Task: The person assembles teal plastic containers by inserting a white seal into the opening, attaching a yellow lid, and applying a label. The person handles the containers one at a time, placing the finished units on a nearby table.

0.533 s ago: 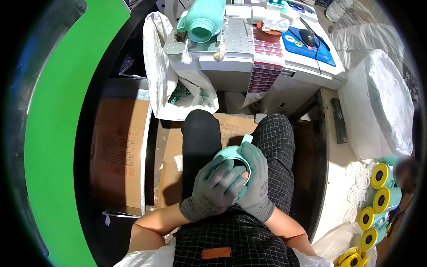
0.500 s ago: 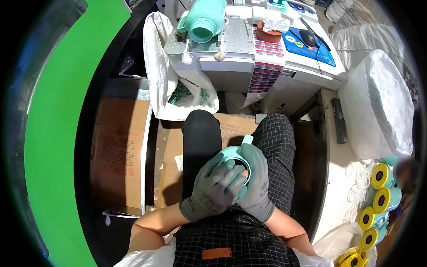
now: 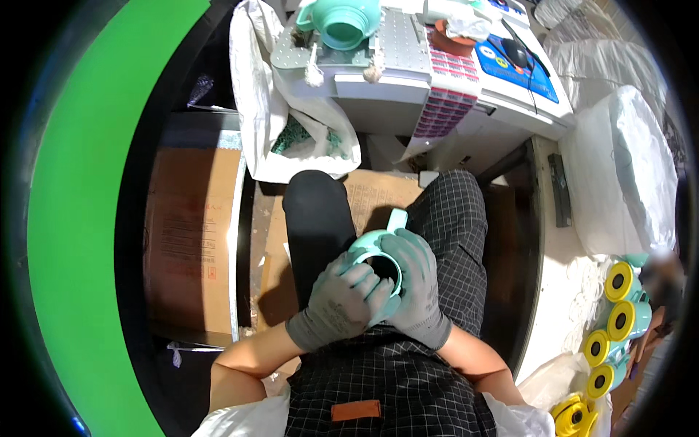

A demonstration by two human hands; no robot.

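A mint-green jug [image 3: 370, 241] with a side handle is held over my lap, its round, dark mouth facing up. My left hand [image 3: 339, 299], in a grey glove, grips the near left side, with curled fingers over the rim and partly at the opening. Around the right side wraps my right hand [image 3: 418, 297], also gloved, just below the handle that points away from me. The jug's lower part is hidden by my hands. Whether the left fingertips hold anything small inside the mouth, I cannot tell.
Ahead, another mint-green jug [image 3: 342, 29] lies on a perforated metal plate [image 3: 404, 54], above a white sack [image 3: 258, 138] of green scraps. Printed labels [image 3: 445, 109] hang beside it. Several yellow-ended jugs [image 3: 621, 320] line the right-hand table [image 3: 542, 320]. A green surface [image 3: 76, 218] curves along the left.
The jug and both hands have shifted slightly away from me and to the left. My left fingers have drawn back, exposing more of the mouth. The whole view has tilted a little.
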